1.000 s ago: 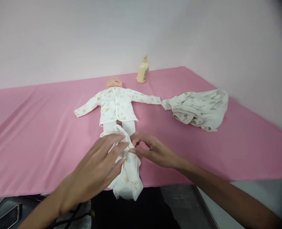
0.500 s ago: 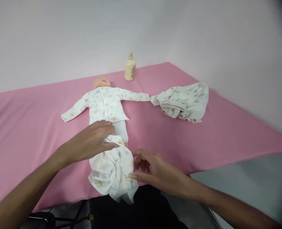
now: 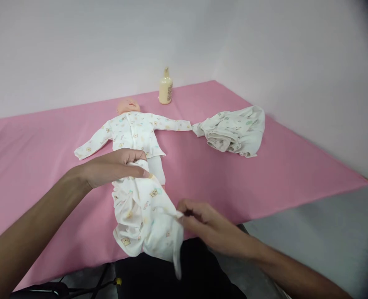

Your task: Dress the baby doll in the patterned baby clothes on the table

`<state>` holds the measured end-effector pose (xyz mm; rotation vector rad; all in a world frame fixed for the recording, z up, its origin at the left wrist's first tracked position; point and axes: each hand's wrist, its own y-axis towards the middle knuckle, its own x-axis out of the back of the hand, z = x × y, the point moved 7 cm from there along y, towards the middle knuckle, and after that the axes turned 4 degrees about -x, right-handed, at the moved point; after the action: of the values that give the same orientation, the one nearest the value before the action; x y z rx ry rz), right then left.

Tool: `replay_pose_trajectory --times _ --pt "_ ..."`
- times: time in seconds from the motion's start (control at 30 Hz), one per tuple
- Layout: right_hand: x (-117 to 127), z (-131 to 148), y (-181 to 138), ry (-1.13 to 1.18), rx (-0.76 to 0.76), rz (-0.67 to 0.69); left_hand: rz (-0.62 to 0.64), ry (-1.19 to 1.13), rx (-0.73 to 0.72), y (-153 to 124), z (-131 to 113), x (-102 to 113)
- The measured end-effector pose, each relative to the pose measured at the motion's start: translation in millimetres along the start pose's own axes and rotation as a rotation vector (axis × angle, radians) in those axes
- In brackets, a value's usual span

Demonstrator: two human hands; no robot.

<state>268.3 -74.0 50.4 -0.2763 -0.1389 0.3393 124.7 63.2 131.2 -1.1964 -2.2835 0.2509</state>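
A baby doll [image 3: 128, 106] lies on its back, dressed in a white printed baby shirt [image 3: 133, 132] with its sleeves spread wide. Below the shirt hem, part of a white diaper [image 3: 157, 168] shows. Matching printed baby pants [image 3: 153, 211] are bunched over the doll's lower body, which they mostly hide. My left hand [image 3: 121, 166] is closed on their upper edge, thumb on top. With my right hand [image 3: 205, 224] I pinch the right side of the pants, and the cloth stretches taut between both hands. Some fabric hangs past the table's front edge.
A cream pump bottle [image 3: 165, 88] stands near the back wall. To the right, a crumpled white printed cloth [image 3: 236, 131] touches the doll's sleeve. The pink cloth [image 3: 221, 178] covers the table; a black cable [image 3: 106, 286] runs below its front edge.
My right hand has closed on the side of the pants and pulled it outward to the right. My left hand has moved slightly up and left, holding the upper edge.
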Motion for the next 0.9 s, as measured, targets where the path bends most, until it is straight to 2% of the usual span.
replay_pose_trajectory --times 0.1,0.2,0.33,0.47,0.57,0.63,0.7,0.8,0.9 --pt "27 8 11 0.278 -0.042 -0.138 -0.087 -0.217 0.034 6 13 7" --pt "45 10 19 0.37 -0.121 -0.313 -0.158 -0.413 0.031 11 26 9" --pt "56 19 24 0.167 -0.06 -0.437 -0.181 -0.624 0.009 16 39 5" --pt "64 44 26 -0.197 0.117 -0.489 -0.054 -0.745 -0.092 20 38 -2" --pt "63 74 43 -0.374 0.243 -0.389 0.02 -0.808 -0.159 25 35 -1" --pt "58 94 61 -0.415 0.334 -0.227 0.062 -0.81 -0.154 28 36 -1" --pt "52 107 78 -0.428 0.362 -0.052 0.069 -0.794 -0.139 30 38 1" --pt "45 114 94 -0.441 0.368 0.122 0.029 -0.731 -0.114 31 40 8" --pt "40 109 103 -0.477 0.322 0.203 0.005 -0.545 -0.089 28 39 19"
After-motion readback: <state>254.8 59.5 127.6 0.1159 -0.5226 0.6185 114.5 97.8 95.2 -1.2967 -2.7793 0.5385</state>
